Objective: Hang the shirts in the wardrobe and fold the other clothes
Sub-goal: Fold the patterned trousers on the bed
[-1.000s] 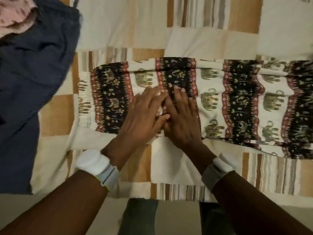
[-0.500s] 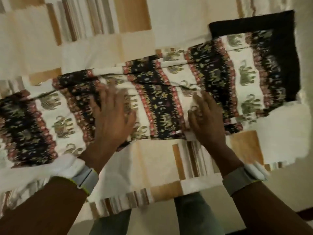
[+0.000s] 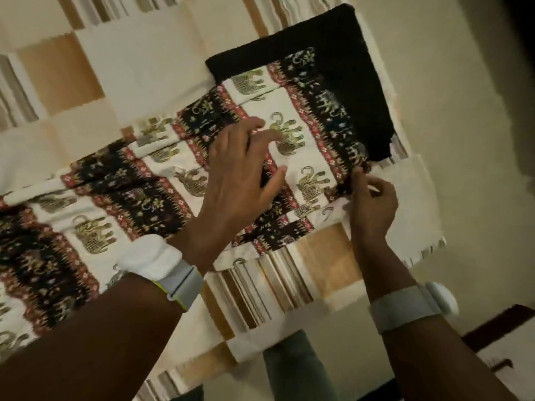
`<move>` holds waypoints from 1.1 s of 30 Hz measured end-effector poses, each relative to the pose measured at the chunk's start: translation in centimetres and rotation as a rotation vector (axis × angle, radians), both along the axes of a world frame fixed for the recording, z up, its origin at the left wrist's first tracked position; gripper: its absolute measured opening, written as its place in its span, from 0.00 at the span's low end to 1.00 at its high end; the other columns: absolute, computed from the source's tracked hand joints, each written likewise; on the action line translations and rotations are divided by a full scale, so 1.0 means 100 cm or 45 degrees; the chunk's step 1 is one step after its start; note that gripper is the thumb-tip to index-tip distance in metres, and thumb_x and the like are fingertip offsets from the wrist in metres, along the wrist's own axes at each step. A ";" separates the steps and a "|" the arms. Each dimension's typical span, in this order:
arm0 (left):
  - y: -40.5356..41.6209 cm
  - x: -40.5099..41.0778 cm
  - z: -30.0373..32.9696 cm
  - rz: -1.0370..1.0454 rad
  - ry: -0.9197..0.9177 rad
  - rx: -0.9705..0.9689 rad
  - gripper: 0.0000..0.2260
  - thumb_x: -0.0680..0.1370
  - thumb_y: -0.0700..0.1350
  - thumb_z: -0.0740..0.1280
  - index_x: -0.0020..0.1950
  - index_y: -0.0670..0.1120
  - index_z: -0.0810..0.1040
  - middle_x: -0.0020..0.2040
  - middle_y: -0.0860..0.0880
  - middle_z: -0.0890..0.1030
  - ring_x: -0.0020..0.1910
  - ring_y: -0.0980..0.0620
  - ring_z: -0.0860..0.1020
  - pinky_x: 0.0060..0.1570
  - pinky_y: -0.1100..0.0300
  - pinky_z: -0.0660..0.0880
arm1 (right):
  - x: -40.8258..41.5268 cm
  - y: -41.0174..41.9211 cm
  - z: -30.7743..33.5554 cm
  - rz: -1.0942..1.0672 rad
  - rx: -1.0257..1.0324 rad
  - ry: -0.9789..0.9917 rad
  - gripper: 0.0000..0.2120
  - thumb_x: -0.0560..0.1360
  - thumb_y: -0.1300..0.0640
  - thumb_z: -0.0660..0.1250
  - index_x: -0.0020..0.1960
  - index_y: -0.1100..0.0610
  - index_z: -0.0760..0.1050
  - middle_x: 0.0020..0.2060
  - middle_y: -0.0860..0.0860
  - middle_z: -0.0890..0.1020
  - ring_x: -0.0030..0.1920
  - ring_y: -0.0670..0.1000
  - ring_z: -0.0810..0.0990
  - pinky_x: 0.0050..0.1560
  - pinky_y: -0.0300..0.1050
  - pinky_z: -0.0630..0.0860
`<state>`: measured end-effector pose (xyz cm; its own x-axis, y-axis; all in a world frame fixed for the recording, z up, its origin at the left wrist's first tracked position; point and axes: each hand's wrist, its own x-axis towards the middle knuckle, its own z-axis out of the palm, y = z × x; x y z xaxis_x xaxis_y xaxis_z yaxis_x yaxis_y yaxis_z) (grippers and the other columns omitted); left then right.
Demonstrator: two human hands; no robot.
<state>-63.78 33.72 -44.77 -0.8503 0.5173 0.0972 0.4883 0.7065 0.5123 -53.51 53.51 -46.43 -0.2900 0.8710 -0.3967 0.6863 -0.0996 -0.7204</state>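
Elephant-print trousers (image 3: 162,192) lie flat; right hand (image 3: 372,202) pinches hem, left hand (image 3: 240,180) spread.

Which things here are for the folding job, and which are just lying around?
For the job:
- elephant-print cloth, spread flat
- right hand, pinching its corner
- left hand, fingers spread over it

Just there:
- striped patchwork bedcover underneath
- wristbands on both arms
- floor beside the bed

We see a thin, matt woven cotton-like garment printed with elephants (image 3: 292,105), its black hem band (image 3: 344,53) dull, lying on a coarse beige-and-tan patchwork cloth spread (image 3: 139,53); grey fabric wristbands (image 3: 185,282) look soft.
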 end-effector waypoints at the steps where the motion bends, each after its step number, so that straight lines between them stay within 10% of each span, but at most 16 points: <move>1: 0.010 -0.002 0.000 -0.066 0.006 -0.006 0.21 0.80 0.54 0.68 0.71 0.48 0.75 0.72 0.44 0.71 0.72 0.44 0.67 0.71 0.47 0.64 | 0.000 0.000 -0.001 -0.023 -0.068 0.010 0.22 0.73 0.35 0.73 0.56 0.50 0.78 0.51 0.48 0.83 0.50 0.50 0.83 0.58 0.54 0.81; 6: 0.050 -0.001 -0.010 -0.351 -0.066 -0.088 0.22 0.81 0.56 0.66 0.73 0.49 0.73 0.77 0.46 0.67 0.78 0.44 0.63 0.76 0.44 0.56 | 0.000 0.007 -0.008 0.167 -0.155 0.061 0.19 0.75 0.47 0.75 0.33 0.53 0.72 0.26 0.45 0.72 0.30 0.46 0.69 0.38 0.46 0.69; 14: 0.074 0.007 -0.024 -0.381 -0.281 -0.229 0.26 0.82 0.62 0.57 0.77 0.51 0.68 0.81 0.46 0.62 0.82 0.44 0.56 0.80 0.36 0.46 | 0.019 0.022 0.003 -0.028 -0.460 0.181 0.05 0.77 0.61 0.71 0.44 0.54 0.77 0.40 0.51 0.82 0.40 0.46 0.80 0.44 0.46 0.76; 18: 0.078 0.007 -0.030 -0.340 -0.372 -0.244 0.27 0.83 0.63 0.54 0.78 0.51 0.66 0.82 0.47 0.60 0.83 0.46 0.52 0.80 0.38 0.41 | 0.009 0.034 0.007 0.112 -0.498 0.060 0.17 0.73 0.46 0.78 0.57 0.51 0.77 0.46 0.46 0.85 0.44 0.45 0.85 0.42 0.40 0.77; 22: 0.080 0.006 -0.031 -0.177 -0.612 0.027 0.25 0.82 0.61 0.55 0.74 0.51 0.72 0.79 0.50 0.66 0.82 0.48 0.58 0.80 0.38 0.42 | -0.012 0.035 0.008 0.448 -0.518 -0.086 0.17 0.68 0.40 0.80 0.41 0.52 0.82 0.34 0.43 0.85 0.33 0.39 0.82 0.35 0.35 0.76; 29: 0.074 -0.011 0.002 0.270 -1.153 0.614 0.15 0.81 0.53 0.66 0.67 0.54 0.77 0.63 0.53 0.79 0.63 0.56 0.78 0.65 0.48 0.77 | -0.020 0.015 0.006 0.448 -0.505 -0.089 0.17 0.66 0.57 0.77 0.43 0.68 0.76 0.38 0.64 0.84 0.38 0.62 0.85 0.42 0.61 0.83; 33: 0.045 -0.023 0.019 0.423 -1.263 0.661 0.13 0.82 0.53 0.68 0.66 0.53 0.75 0.61 0.46 0.80 0.52 0.51 0.82 0.47 0.53 0.81 | -0.021 -0.018 0.027 0.368 -0.259 0.162 0.09 0.70 0.68 0.70 0.41 0.68 0.70 0.33 0.56 0.74 0.34 0.51 0.73 0.33 0.42 0.72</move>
<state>-66.12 38.21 -42.92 -0.7581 0.3483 -0.5513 -0.4577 0.3179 0.8303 -55.59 51.71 -43.70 -0.5703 0.6534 -0.4979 0.6132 -0.0646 -0.7873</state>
